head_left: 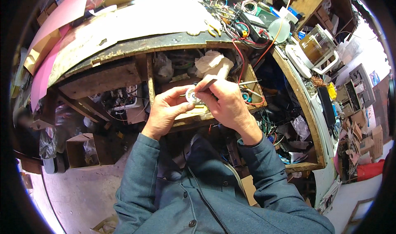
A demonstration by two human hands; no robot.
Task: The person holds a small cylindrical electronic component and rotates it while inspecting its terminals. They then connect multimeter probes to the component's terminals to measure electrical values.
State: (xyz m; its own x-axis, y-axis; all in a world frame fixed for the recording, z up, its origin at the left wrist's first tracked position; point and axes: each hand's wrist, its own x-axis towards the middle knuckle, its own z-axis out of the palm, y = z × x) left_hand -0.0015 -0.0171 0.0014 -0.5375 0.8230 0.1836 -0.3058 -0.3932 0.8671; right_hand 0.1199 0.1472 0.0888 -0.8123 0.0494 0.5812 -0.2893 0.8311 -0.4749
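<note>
My left hand (166,111) pinches a small round white part (189,95) with a metallic-looking centre between thumb and fingertips. Close against it, my right hand (229,103) is closed on a slim dark tool (208,85), which looks like tweezers; its tip is hidden by the fingers. Both hands meet above an open wooden drawer (194,121). Inside the drawer, a crumpled pale cloth or paper bundle (213,63) lies just behind the right hand.
A white sheet (152,19) covers much of the bench top. Yellow-handled pliers (213,29) and a dark meter (252,24) with red leads lie at the back. A glass jug (317,46) stands to the right. A cardboard box (88,150) sits at lower left.
</note>
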